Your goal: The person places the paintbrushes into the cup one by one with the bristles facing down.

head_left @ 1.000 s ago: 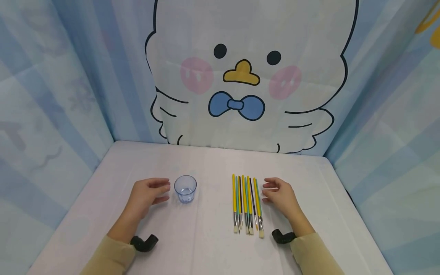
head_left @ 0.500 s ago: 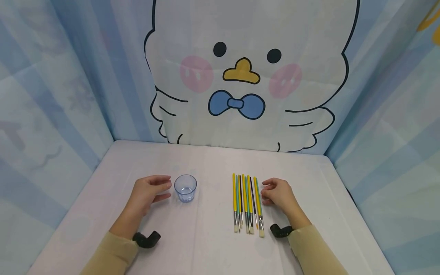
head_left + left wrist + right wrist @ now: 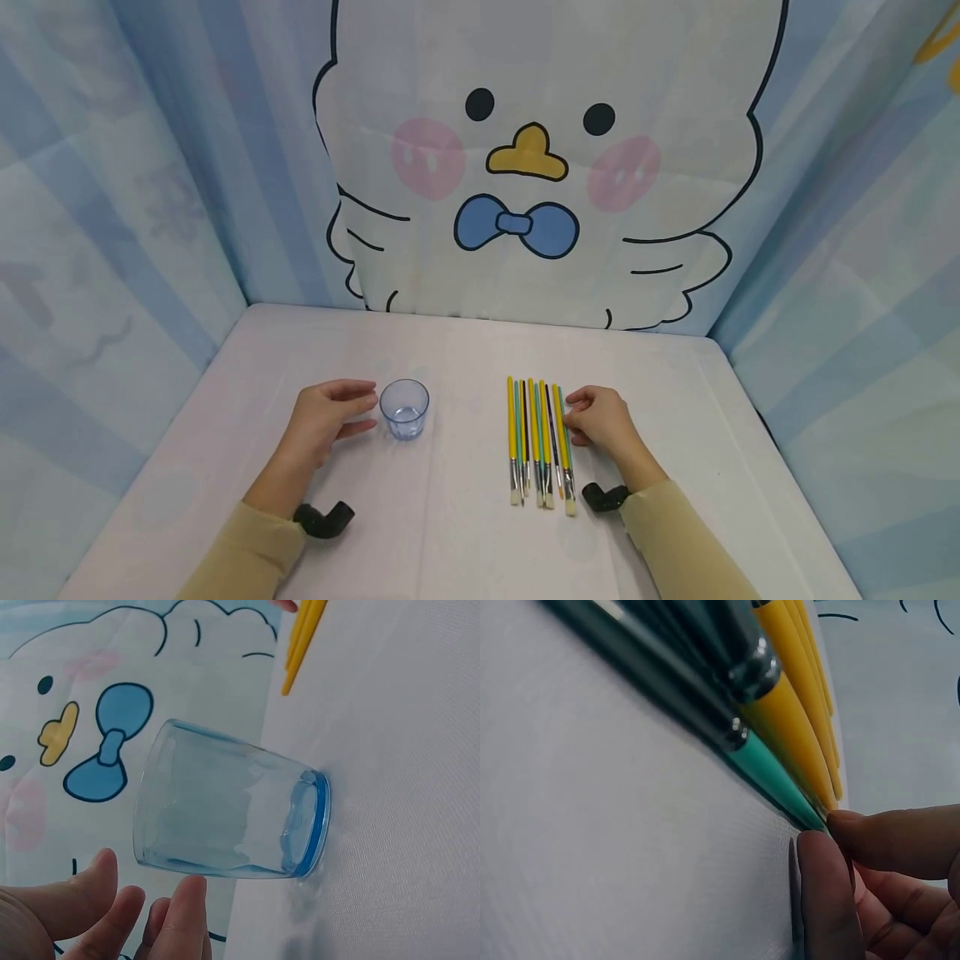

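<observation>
A clear blue glass [image 3: 405,410] stands upright on the table. Close to its left side is my left hand [image 3: 327,417], fingers loosely extended; in the left wrist view a fingertip [image 3: 191,892] overlaps the edge of the glass [image 3: 232,806], and contact is unclear. Several paintbrushes [image 3: 536,442] lie side by side to the right, bristles toward me, with yellow, green and dark handles. At the right end of the row, my right hand [image 3: 600,419] pinches the handle of a green paintbrush [image 3: 769,772] between thumb and finger. The pinched part is hidden.
A white cloth covers the table [image 3: 465,533]. Patterned blue curtains [image 3: 112,250] enclose the left, right and back, and a cartoon bird [image 3: 525,208] is printed on the back one. A black curved piece sits at each wrist.
My right hand has moved left onto the rightmost paintbrush, its fingers closing together. My left hand has drifted slightly nearer the glass. Glass and brushes stay in place.
</observation>
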The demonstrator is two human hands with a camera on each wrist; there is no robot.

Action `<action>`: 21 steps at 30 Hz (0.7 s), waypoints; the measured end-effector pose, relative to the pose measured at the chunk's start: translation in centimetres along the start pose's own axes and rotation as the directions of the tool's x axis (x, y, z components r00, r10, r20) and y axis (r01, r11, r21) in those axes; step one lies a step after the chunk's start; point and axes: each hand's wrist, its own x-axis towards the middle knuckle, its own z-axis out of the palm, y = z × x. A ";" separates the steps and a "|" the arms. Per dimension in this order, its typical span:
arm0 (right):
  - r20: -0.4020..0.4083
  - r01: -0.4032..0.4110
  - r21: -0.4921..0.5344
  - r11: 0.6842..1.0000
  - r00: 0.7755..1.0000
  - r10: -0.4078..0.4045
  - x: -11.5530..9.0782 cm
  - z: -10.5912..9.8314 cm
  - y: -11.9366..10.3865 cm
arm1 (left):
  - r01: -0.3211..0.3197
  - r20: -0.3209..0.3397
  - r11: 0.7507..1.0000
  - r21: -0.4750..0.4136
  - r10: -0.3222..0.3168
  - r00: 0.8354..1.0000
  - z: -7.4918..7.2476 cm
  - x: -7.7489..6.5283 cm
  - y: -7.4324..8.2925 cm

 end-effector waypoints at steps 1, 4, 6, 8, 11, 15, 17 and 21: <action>-0.001 0.005 -0.006 1.000 1.000 -0.005 0.0 0.0 0.0 | 0.001 0.001 1.000 -0.003 -0.001 1.000 0.0 0.0 0.0; -0.005 0.008 -0.027 1.000 1.000 -0.008 0.0 0.2 -0.2 | 0.006 0.005 1.000 -0.008 -0.006 1.000 0.1 0.0 0.0; -0.008 0.009 -0.042 0.999 1.000 -0.009 0.0 0.3 -0.3 | 0.009 0.009 1.000 -0.011 -0.009 1.000 0.2 0.0 0.0; -0.008 0.013 -0.058 0.998 1.000 -0.013 0.0 0.4 -0.4 | 0.009 0.015 1.000 -0.012 -0.009 1.000 0.3 0.0 0.0; -0.005 0.025 -0.082 0.996 1.000 -0.026 0.0 0.4 -0.6 | 0.016 0.014 1.000 -0.016 -0.016 1.000 0.5 0.1 0.1; -0.001 0.036 -0.116 0.993 0.999 -0.037 0.0 0.4 -0.8 | 0.023 0.009 1.000 -0.018 -0.023 1.000 0.6 0.3 0.1; -0.001 0.038 -0.131 0.991 0.999 -0.039 0.0 0.4 -0.8 | 0.023 0.011 1.000 -0.019 -0.023 1.000 0.6 0.3 0.1; 0.001 0.050 -0.158 0.986 0.999 -0.051 -0.1 0.4 -0.8 | 0.016 0.018 0.999 -0.033 -0.015 1.000 0.8 0.3 -0.1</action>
